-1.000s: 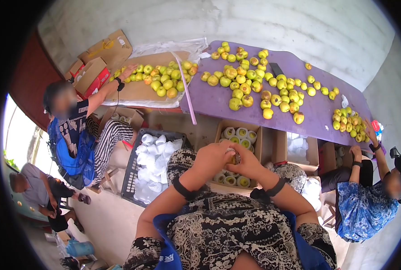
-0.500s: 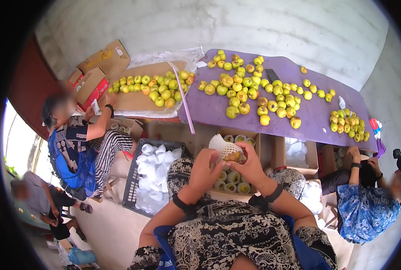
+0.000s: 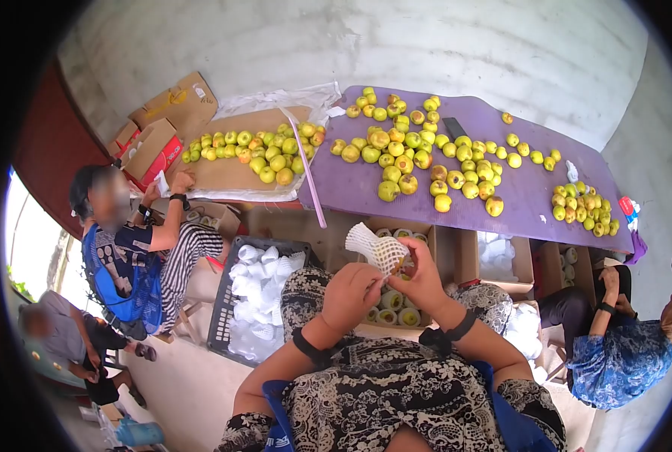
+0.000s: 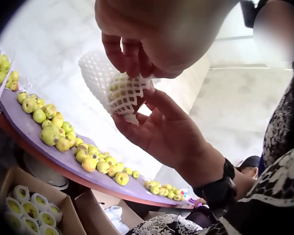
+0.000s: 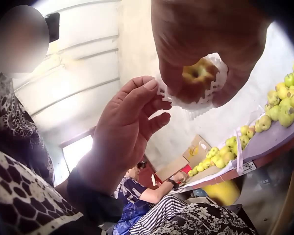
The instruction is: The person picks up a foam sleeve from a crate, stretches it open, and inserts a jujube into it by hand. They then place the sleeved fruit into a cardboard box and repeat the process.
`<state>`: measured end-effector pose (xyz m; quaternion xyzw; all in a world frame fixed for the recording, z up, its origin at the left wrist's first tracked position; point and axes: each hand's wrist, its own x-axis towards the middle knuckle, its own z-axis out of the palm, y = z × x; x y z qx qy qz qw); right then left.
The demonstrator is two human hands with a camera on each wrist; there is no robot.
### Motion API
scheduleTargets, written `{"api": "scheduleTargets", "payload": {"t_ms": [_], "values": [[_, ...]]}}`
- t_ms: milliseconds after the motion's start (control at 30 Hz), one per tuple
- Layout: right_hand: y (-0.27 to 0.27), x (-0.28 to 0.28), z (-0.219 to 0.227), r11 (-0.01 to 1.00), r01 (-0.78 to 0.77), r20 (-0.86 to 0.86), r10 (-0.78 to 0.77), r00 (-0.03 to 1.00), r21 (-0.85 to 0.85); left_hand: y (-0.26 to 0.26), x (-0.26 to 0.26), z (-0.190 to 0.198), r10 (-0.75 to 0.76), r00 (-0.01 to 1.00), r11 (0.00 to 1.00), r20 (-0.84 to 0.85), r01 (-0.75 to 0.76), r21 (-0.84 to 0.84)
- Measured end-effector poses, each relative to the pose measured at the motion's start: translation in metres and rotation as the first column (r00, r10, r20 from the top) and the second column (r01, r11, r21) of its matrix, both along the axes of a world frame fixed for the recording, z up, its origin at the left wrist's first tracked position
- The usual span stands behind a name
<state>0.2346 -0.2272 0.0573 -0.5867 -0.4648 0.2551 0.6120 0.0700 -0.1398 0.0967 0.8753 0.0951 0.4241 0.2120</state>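
- My left hand [image 3: 349, 296] is raised in front of my chest, forearm angled up from the lower left, a black band round the wrist. Its fingers are curled and pinch the lower edge of the white foam mesh fruit sleeve [image 3: 377, 248].
- My right hand [image 3: 423, 280] comes up from the right, also with a black wrist band, and meets the left one at the sleeve. Its fingers are curled round the yellow-green apple with a red blush [image 5: 198, 74], which sits inside the sleeve.
- In the right wrist view the apple shows through the open end of the sleeve, cupped by my right fingers, with the left hand [image 5: 123, 128] just beside it, thumb and fingertips touching the mesh rim.
- In the left wrist view the sleeve [image 4: 118, 93] is held between both hands, the left fingers above and the right palm [image 4: 161, 128] below.
- The wrapped apple is held in the air above the open brown cardboard box [image 3: 443, 248] of already sleeved fruit, near my lap.
- Beyond the box stands the purple-covered table [image 3: 351, 184] strewn with loose yellow-green apples [image 3: 407, 162].
- To my left is a dark plastic crate [image 3: 219, 297] holding white foam sleeves.
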Motion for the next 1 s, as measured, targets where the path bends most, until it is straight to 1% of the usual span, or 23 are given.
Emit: {"api": "scheduleTargets", "payload": {"t_ms": [33, 100, 133, 167, 200, 233, 267, 333, 367, 400, 433, 467, 500, 533, 600, 633, 667, 700, 733, 800, 900, 967, 1000], "values": [[0.0, 0.0, 0.001, 1.0, 0.001, 0.001, -0.001, 1.0, 0.003, 0.0, -0.003, 0.0, -0.001, 1.0, 1.0, 0.001, 0.001, 0.003], [-0.003, -0.001, 0.002, 0.999, -0.006, -0.062, 0.009, 0.998, 0.052, 0.001, -0.011, -0.003, -0.039, 0.997, 0.983, -0.074, 0.025, -0.185], [-0.003, 0.0, 0.002, 0.998, -0.003, -0.061, 0.006, 0.998, 0.056, 0.003, -0.011, -0.013, -0.042, 0.996, 0.983, -0.073, 0.028, -0.181], [-0.004, 0.0, 0.001, 0.995, -0.024, -0.125, 0.036, 0.992, 0.097, 0.008, -0.01, -0.029, -0.046, 0.998, 0.864, 0.054, 0.067, -0.499], [-0.004, -0.002, 0.003, 0.99, -0.044, -0.188, 0.07, 0.98, 0.138, 0.01, -0.01, -0.029, -0.005, 0.985, 0.645, 0.172, 0.135, -0.752], [-0.003, -0.004, 0.004, 0.989, -0.046, -0.19, 0.073, 0.979, 0.14, 0.015, -0.009, -0.029, -0.092, 0.98, 0.544, 0.177, 0.198, -0.815], [-0.001, -0.008, 0.007, 0.976, -0.06, -0.151, 0.092, 0.984, 0.207, 0.015, -0.003, -0.029, -0.089, 0.981, 0.546, 0.174, 0.195, -0.815], [0.002, -0.012, 0.01, 0.958, -0.079, -0.11, 0.112, 0.988, 0.275, 0.008, 0.014, -0.028, -0.241, 0.846, 0.322, 0.476, 0.533, -0.783], [0.003, -0.013, 0.011, 0.965, -0.023, 0.051, 0.01, 0.999, 0.262, 0.012, 0.014, -0.045, -0.354, 0.83, 0.243, 0.432, 0.527, -0.814], [0.005, -0.014, 0.012, 0.965, 0.037, 0.211, -0.094, 0.973, 0.259, 0.009, 0.015, -0.042, -0.355, 0.83, 0.246, 0.431, 0.528, -0.813], [0.006, -0.015, 0.015, 0.964, 0.037, 0.212, -0.095, 0.973, 0.262, 0.003, 0.02, -0.039, -0.359, 0.793, 0.187, 0.493, 0.579, -0.794], [0.007, -0.016, 0.017, 0.95, 0.097, 0.205, -0.163, 0.965, 0.297, -0.001, 0.023, -0.036, -0.36, 0.752, 0.126, 0.553, 0.626, -0.769], [0.008, -0.017, 0.019, 0.931, 0.157, 0.194, -0.23, 0.954, 0.33, -0.004, 0.024, -0.034, -0.362, 0.751, 0.126, 0.552, 0.627, -0.769], [0.008, -0.018, 0.019, 0.931, 0.159, 0.194, -0.231, 0.953, 0.33, -0.008, 0.024, -0.032, -0.332, 0.752, 0.092, 0.569, 0.626, -0.774], [0.007, -0.018, 0.018, 0.948, 0.082, 0.1, -0.118, 0.988, 0.309, -0.006, 0.024, -0.033, -0.299, 0.753, 0.057, 0.586, 0.627, -0.777], [0.007, -0.016, 0.018, 0.948, 0.08, 0.102, -0.116, 0.988, 0.307, -0.001, 0.023, -0.036, -0.343, 0.749, 0.097, 0.567, 0.628, -0.772], [0.005, -0.01, 0.019, 0.957, -0.001, 0.177, -0.053, 0.983, 0.29, 0.003, 0.021, -0.038, -0.383, 0.745, 0.137, 0.545, 0.63, -0.764], [0.004, -0.005, 0.02, 0.96, -0.081, 0.25, 0.013, 0.968, 0.267, 0.005, 0.018, -0.038, -0.378, 0.746, 0.138, 0.548, 0.63, -0.764], [0.004, -0.003, 0.021, 0.96, -0.086, 0.25, 0.018, 0.968, 0.265, 0.007, 0.015, -0.038, -0.352, 0.773, 0.117, 0.528, 0.596, -0.794], [0.002, -0.001, 0.023, 0.965, -0.061, 0.353, -0.034, 0.935, 0.255, 0.008, 0.012, -0.037, -0.324, 0.8, 0.097, 0.505, 0.56, -0.823], [0.004, -0.005, 0.026, 0.953, -0.057, 0.307, -0.039, 0.951, 0.298, 0.005, 0.009, -0.03, -0.363, 0.791, 0.095, 0.492, 0.557, -0.825], [0.004, -0.006, 0.027, 0.952, -0.064, 0.331, -0.041, 0.943, 0.3, -0.001, 0.007, -0.022, -0.321, 0.758, 0.016, 0.567, 0.603, -0.797], [0.003, -0.006, 0.028, 0.951, -0.067, 0.355, -0.047, 0.934, 0.301, -0.001, 0.006, -0.021, -0.317, 0.76, 0.02, 0.567, 0.603, -0.797]]}}
